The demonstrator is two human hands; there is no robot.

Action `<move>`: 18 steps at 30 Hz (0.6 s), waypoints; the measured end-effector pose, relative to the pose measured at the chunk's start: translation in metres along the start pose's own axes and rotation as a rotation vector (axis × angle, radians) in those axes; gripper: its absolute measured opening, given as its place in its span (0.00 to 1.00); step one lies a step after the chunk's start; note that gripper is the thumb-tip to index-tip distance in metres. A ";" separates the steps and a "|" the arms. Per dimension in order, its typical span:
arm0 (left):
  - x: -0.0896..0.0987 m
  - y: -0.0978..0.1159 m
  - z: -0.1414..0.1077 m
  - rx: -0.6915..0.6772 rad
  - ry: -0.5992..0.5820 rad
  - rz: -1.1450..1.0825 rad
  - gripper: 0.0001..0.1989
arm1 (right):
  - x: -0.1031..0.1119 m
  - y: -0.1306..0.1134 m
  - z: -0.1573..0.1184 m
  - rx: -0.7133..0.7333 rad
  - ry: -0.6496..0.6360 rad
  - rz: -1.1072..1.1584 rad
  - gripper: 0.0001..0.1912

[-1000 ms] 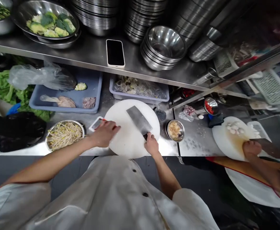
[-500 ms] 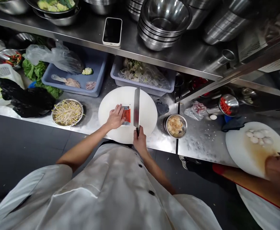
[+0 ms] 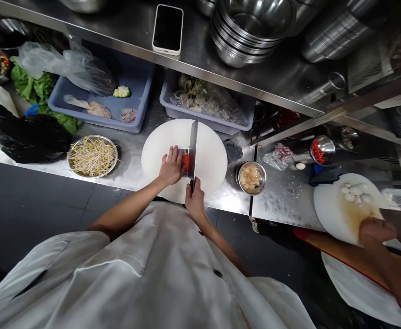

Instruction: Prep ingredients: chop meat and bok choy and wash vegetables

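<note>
A red printed packet (image 3: 185, 160) lies on the round white cutting board (image 3: 155, 146). Across its left side my left hand (image 3: 172, 168) presses flat, fingers stretched forward and covering part of the packet. In my right hand (image 3: 195, 200) is the handle of a cleaver (image 3: 193, 146). The blade stands on edge, pointing away from me, along the packet's right side; whether it touches the packet I cannot tell.
Left of the board stands a bowl of bean sprouts (image 3: 92, 156), to the right a bowl of pale pieces (image 3: 251, 177). Blue tubs (image 3: 138, 121) sit behind, under a shelf holding a phone (image 3: 168, 29) and stacked bowls (image 3: 244, 50). A co-worker's hand (image 3: 376, 230) works at another board (image 3: 327, 201).
The cleaver has come left, closer to my left hand, so less of the packet shows. My left hand has shifted slightly right over the packet. The whole view has moved a little.
</note>
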State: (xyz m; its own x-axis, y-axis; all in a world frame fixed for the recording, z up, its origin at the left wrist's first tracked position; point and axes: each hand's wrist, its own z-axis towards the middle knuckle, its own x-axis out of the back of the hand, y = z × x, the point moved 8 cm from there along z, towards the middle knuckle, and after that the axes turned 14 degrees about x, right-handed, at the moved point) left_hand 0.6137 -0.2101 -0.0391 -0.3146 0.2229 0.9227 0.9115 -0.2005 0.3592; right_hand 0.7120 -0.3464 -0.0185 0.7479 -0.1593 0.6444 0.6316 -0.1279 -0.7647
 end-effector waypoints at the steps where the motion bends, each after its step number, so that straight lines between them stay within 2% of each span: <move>1: 0.000 0.000 0.000 -0.003 -0.004 0.000 0.38 | 0.000 0.000 0.001 -0.003 -0.003 -0.007 0.23; 4: 0.001 0.001 0.001 -0.019 -0.009 0.001 0.38 | -0.005 0.003 0.010 -0.027 -0.017 -0.037 0.22; 8: -0.001 0.003 -0.001 -0.036 -0.023 0.009 0.38 | -0.013 0.003 0.036 -0.040 -0.024 -0.072 0.20; 11: -0.003 0.001 -0.003 -0.044 -0.016 0.014 0.39 | -0.008 -0.002 0.051 -0.014 -0.007 -0.055 0.19; 13: 0.001 -0.004 0.000 -0.071 0.000 0.024 0.39 | 0.003 -0.003 0.053 -0.003 0.000 -0.006 0.19; 15: 0.006 -0.003 0.009 -0.213 -0.058 0.041 0.38 | 0.021 0.001 0.050 0.009 0.026 0.041 0.19; 18: 0.014 0.006 0.024 -0.588 -0.310 0.076 0.31 | 0.050 0.014 0.041 0.035 0.073 0.073 0.20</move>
State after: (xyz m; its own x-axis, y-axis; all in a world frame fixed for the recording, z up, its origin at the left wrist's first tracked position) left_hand 0.6212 -0.1849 -0.0279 -0.0840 0.4341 0.8969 0.6039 -0.6938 0.3924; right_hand 0.7666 -0.3157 0.0037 0.7765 -0.2378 0.5836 0.5834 -0.0789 -0.8084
